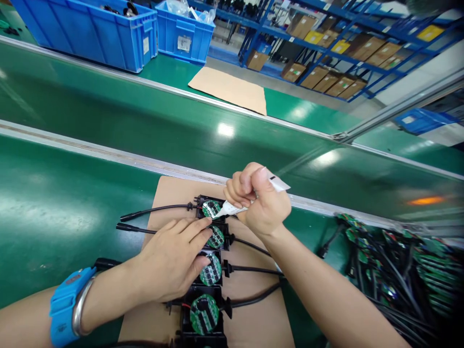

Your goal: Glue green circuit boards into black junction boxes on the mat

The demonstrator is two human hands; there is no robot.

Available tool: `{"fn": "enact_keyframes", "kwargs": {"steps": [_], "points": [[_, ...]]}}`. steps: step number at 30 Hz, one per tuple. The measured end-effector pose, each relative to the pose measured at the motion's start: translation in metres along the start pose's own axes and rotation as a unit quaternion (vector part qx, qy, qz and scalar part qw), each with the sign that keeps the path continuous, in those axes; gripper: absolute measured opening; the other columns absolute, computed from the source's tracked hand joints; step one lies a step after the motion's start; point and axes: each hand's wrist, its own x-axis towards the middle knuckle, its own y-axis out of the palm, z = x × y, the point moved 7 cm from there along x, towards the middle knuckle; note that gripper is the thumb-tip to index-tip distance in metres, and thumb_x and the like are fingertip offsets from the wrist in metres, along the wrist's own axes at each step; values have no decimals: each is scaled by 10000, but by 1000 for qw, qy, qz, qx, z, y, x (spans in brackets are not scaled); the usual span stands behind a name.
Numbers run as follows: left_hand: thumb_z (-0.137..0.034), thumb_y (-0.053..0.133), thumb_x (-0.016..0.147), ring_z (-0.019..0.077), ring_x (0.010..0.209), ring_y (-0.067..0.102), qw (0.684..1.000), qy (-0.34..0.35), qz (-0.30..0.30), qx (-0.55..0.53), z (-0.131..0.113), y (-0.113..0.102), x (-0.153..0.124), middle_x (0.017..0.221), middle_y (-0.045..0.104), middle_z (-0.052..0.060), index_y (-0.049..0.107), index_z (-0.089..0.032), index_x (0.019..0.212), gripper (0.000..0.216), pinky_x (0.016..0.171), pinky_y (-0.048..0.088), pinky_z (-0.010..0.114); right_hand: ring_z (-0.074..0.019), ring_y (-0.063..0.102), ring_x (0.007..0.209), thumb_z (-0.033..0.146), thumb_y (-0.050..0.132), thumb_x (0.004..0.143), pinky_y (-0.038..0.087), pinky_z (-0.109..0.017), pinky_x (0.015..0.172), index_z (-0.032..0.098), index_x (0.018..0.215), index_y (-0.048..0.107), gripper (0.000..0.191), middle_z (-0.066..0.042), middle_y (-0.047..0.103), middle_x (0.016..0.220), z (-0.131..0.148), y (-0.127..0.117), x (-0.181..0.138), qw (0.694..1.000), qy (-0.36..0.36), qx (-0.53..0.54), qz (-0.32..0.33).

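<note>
My right hand (261, 200) is closed in a fist round a white squeeze tube (232, 209). The tube's narrow nozzle points down-left at the round green circuit board (210, 209) in the farthest black housing. My left hand (174, 256) lies palm down with fingers stretched out, resting across the left side of the housings, fingertips close to the nozzle. Nearer to me in the row are more round circuit boards (210, 269), each in its black housing. The nearest board (204, 314) shows fully. Black cables (255, 269) run out of the housings to both sides.
The row lies on a cardboard sheet (253, 324) on a green table (54, 193). A heap of cabled circuit boards (398, 275) is at the right. Beyond the metal rail (108, 153) stand blue bins (90, 36), another cardboard piece (232, 89) and shelves with boxes.
</note>
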Motion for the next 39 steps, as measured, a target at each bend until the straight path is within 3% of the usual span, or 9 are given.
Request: {"fn": "enact_keyframes", "kwargs": {"steps": [21, 25, 28, 33, 39], "points": [[-283, 459, 946, 288, 1175, 502, 1000, 11, -9, 19, -2, -3, 0, 1420, 466, 114, 492, -120, 1300, 391, 960, 458, 461, -62, 199, 387, 468, 591, 876, 174, -212, 369, 203, 578, 447, 423, 75, 235, 488, 2, -10, 6, 998, -53, -24, -10], [-210, 439, 932, 251, 985, 574, 995, 71, -27, 61, -17, -4, -14, 1325, 561, 97, 544, -145, 1249, 340, 833, 492, 414, -65, 197, 376, 478, 584, 868, 194, -210, 374, 205, 571, 444, 427, 78, 216, 479, 17, -6, -8, 1000, -14, -6, -26], [-206, 452, 902, 253, 985, 567, 989, 128, -12, 75, -30, 1, -24, 1343, 553, 103, 536, -112, 1264, 384, 838, 480, 402, -63, 193, 378, 480, 541, 892, 204, -206, 382, 200, 579, 434, 433, 76, 222, 478, 17, 7, -21, 999, 26, 23, 0], [-212, 466, 885, 269, 1031, 545, 988, 124, 24, 90, -30, 8, -26, 1401, 501, 109, 497, -95, 1311, 442, 866, 459, 408, -59, 198, 397, 439, 526, 909, 184, -200, 388, 191, 592, 427, 415, 71, 244, 502, 1, 21, -28, 998, 28, 58, 20], [-244, 500, 869, 272, 1029, 550, 988, 126, 40, 84, -29, 6, -24, 1368, 530, 125, 489, -95, 1323, 477, 864, 460, 410, -60, 204, 398, 435, 536, 905, 175, -202, 388, 193, 597, 429, 407, 73, 243, 507, -10, 20, -26, 998, 24, 52, 17]]}}
